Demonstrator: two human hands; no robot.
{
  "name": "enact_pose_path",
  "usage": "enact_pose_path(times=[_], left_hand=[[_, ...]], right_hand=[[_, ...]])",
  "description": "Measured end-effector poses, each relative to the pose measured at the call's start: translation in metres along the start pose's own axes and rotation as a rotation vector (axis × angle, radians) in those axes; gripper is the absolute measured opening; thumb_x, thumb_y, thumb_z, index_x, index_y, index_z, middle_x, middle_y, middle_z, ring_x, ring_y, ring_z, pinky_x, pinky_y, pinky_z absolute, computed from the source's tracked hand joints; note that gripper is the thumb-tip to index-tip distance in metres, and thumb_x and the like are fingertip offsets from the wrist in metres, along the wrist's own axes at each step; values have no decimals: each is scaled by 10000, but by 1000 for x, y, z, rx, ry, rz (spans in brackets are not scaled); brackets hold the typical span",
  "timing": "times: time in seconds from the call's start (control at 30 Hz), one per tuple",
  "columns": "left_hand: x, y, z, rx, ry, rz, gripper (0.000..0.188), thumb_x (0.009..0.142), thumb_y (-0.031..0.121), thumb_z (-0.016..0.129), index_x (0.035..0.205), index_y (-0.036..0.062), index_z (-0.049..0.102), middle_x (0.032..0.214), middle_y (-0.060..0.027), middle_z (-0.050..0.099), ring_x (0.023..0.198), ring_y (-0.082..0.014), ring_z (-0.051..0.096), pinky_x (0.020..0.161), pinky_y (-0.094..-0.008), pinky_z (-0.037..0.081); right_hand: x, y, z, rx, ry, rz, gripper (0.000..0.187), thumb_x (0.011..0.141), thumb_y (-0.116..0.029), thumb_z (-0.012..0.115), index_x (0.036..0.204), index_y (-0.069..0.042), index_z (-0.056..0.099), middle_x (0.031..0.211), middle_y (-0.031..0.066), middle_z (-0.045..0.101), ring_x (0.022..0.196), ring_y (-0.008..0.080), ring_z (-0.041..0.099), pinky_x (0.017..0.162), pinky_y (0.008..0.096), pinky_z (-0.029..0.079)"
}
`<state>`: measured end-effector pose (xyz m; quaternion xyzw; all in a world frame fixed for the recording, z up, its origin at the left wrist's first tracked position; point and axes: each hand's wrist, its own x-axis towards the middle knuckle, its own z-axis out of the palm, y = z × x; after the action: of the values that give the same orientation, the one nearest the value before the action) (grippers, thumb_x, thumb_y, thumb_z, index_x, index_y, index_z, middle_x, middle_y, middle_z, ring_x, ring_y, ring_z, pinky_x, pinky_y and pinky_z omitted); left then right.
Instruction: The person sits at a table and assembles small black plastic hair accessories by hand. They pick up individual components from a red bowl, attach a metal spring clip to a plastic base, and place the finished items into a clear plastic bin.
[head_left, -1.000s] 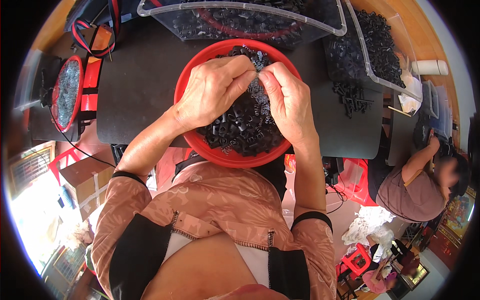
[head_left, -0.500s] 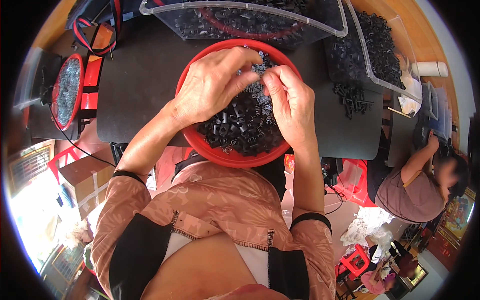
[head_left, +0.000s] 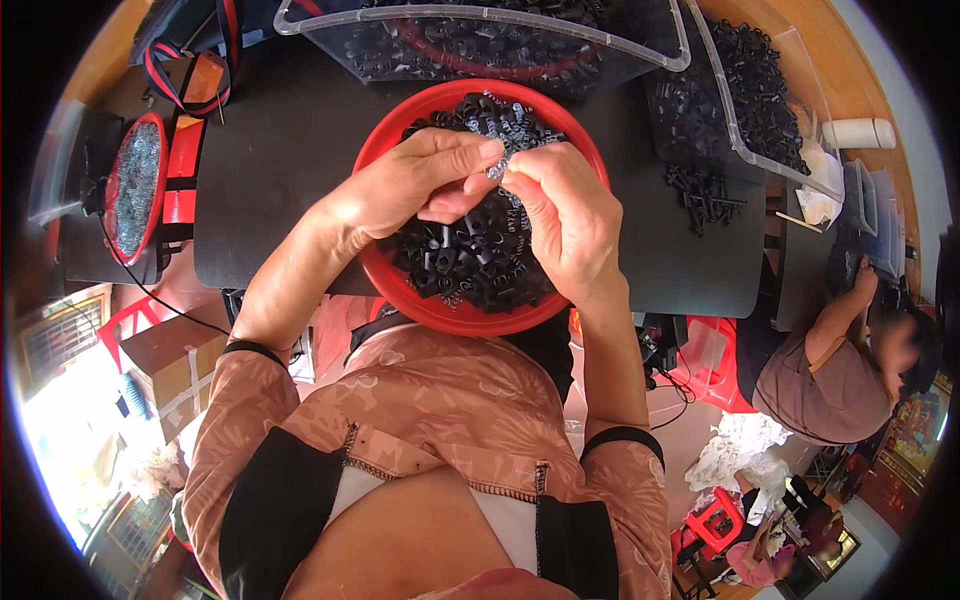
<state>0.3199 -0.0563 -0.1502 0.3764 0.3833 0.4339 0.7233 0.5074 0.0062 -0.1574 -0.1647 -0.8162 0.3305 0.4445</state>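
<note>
A red bowl (head_left: 380, 268) stands at the table's near edge, holding small black plastic parts (head_left: 465, 248) and a pile of tiny metal springs (head_left: 515, 122). Above it my two hands meet fingertip to fingertip. My left hand (head_left: 412, 187) is closed, its thumb and fingers pinching a few silvery springs (head_left: 496, 171). Against the same springs, my right hand (head_left: 572, 215) is closed in a pinch of thumb and forefinger. Its remaining fingers curl inward, partly hidden. How many springs lie between the fingertips is too small to tell.
Clear bins of black parts stand behind the bowl (head_left: 480, 15) and at the right (head_left: 735, 140). Loose black parts (head_left: 700, 200) lie beside the right bin. Another red basin (head_left: 160, 185) of springs is at left. A person (head_left: 830, 385) sits at right.
The left hand has come down and nearer, uncovering the springs at the bowl's far side. Its fingers have closed in toward the right fingertips, and a few springs now show between them.
</note>
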Motion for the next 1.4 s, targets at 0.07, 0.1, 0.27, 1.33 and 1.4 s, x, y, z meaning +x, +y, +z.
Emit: enact_pose_path(times=[0.07,0.1,0.27,1.33,1.4], left_hand=[[-1,1,-1,-144,-65,-73,411,1048,390,504,743,116,487,589,48,390,496,-30,309,435,-202,217],[-2,1,-2,-99,-44,-60,411,1051,386,497,753,104,499,596,39,406,505,-35,328,443,-209,240],[4,-6,6,673,339,284,337,1047,318,508,870,37,567,675,-53,547,580,-136,513,534,-289,404],[3,-17,10,267,204,362,109,1046,114,510,1092,27,558,946,2,570,864,-78,538,781,-253,478],[5,-15,10,388,224,359,101,1039,112,524,1076,26,562,939,1,569,847,-78,535,770,-250,476]], right_hand=[[2,2,1,-64,21,-101,51,948,-33,636,951,11,610,808,126,607,685,234,598,615,316,469],[2,1,2,-62,23,-81,59,951,-40,636,949,12,608,803,125,607,680,239,599,614,317,470],[-2,-7,5,41,-30,334,130,981,-99,616,917,12,595,737,114,621,604,230,595,566,320,467],[-4,-19,-2,1409,-93,1093,319,1065,-321,467,888,-70,557,516,-55,353,360,38,271,322,222,235],[-7,-18,-1,1076,-63,1000,321,1061,-309,486,882,-54,563,542,-45,397,394,39,324,359,222,271]])
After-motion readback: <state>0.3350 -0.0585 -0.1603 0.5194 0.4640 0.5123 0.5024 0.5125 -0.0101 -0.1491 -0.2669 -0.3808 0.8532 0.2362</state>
